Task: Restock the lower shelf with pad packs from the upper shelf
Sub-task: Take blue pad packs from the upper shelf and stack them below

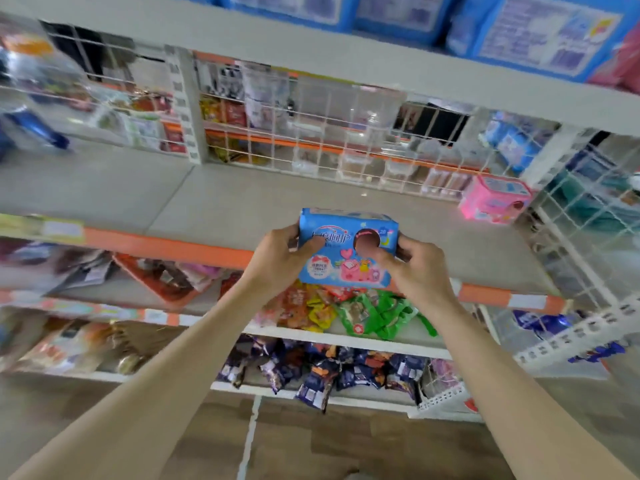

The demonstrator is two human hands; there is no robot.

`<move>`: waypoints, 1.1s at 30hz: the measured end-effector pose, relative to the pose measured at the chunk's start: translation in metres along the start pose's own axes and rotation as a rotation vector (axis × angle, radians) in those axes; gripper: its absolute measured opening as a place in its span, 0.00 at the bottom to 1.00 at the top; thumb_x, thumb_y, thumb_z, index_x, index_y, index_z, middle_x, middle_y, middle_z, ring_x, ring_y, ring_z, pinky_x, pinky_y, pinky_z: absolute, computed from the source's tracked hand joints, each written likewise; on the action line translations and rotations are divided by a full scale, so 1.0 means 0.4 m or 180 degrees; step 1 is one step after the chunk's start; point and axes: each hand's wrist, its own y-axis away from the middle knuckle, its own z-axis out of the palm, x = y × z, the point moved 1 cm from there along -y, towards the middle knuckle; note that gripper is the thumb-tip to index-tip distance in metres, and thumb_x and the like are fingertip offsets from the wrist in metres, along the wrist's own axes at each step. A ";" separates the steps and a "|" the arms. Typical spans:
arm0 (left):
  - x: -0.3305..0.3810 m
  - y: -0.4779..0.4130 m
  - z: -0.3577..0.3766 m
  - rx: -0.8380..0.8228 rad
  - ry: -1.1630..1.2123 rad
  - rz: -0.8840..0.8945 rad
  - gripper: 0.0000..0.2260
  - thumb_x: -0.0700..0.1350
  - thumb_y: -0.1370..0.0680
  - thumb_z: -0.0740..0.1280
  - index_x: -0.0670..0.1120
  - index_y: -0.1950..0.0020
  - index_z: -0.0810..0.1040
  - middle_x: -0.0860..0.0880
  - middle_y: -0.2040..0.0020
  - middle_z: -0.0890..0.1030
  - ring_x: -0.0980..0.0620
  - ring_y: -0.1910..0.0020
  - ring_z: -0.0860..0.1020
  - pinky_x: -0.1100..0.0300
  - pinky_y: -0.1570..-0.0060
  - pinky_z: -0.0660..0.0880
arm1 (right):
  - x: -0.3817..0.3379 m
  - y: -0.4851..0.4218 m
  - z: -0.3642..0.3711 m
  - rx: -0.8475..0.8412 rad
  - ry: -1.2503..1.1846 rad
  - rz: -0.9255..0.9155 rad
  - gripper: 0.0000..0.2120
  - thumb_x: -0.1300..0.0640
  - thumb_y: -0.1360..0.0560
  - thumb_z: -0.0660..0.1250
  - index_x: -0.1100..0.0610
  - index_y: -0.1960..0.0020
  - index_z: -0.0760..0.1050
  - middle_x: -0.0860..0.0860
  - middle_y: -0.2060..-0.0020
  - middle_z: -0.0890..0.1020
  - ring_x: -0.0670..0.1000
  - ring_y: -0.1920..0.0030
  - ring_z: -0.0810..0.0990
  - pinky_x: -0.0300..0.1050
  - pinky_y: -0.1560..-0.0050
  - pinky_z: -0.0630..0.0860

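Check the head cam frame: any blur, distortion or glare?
Head view: blue pad pack, left hand and right hand fairly sharp; heavy motion blur on left-side goods and upper-shelf packs; wide-angle lens bows the shelf edge; lighting flat, no hard glare or shadow on the pack.

blue pad pack [347, 249]: glossy plastic film; shelf [242, 199]: matt grey board; back grid [311, 133]: white coated wire; floor [311, 441]: wood-look
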 end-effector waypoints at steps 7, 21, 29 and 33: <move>-0.064 -0.015 -0.157 0.0136 -0.0594 -0.0157 0.22 0.43 0.27 0.75 0.54 0.35 0.75 0.56 0.45 0.84 0.56 0.45 0.82 0.50 0.42 0.79 | -0.047 -0.108 0.160 -0.0254 0.0045 -0.0153 0.09 0.48 0.28 0.74 0.52 0.51 0.84 0.49 0.61 0.87 0.55 0.58 0.84 0.50 0.59 0.78; -0.150 -0.216 -0.274 0.0634 -0.1416 -0.0503 0.21 0.44 0.26 0.75 0.49 0.35 0.76 0.49 0.46 0.85 0.49 0.50 0.83 0.46 0.49 0.81 | -0.007 -0.372 0.332 -0.0701 0.0173 -0.0654 0.15 0.55 0.23 0.72 0.60 0.39 0.82 0.53 0.45 0.85 0.46 0.49 0.82 0.26 0.61 0.71; -0.200 -0.296 -0.309 0.0511 -0.1506 -0.0523 0.16 0.41 0.22 0.71 0.41 0.34 0.77 0.46 0.41 0.84 0.46 0.44 0.83 0.46 0.48 0.81 | 0.001 -0.472 0.372 -0.0889 0.0286 -0.0931 0.19 0.56 0.26 0.75 0.59 0.36 0.80 0.53 0.46 0.85 0.51 0.47 0.85 0.40 0.53 0.78; -0.221 -0.357 -0.349 0.0543 -0.1513 -0.0454 0.16 0.39 0.22 0.71 0.41 0.34 0.78 0.48 0.44 0.83 0.52 0.50 0.80 0.66 0.63 0.76 | -0.003 -0.510 0.411 -0.0779 0.0303 -0.0915 0.21 0.57 0.26 0.75 0.60 0.36 0.79 0.53 0.45 0.85 0.52 0.48 0.85 0.37 0.55 0.78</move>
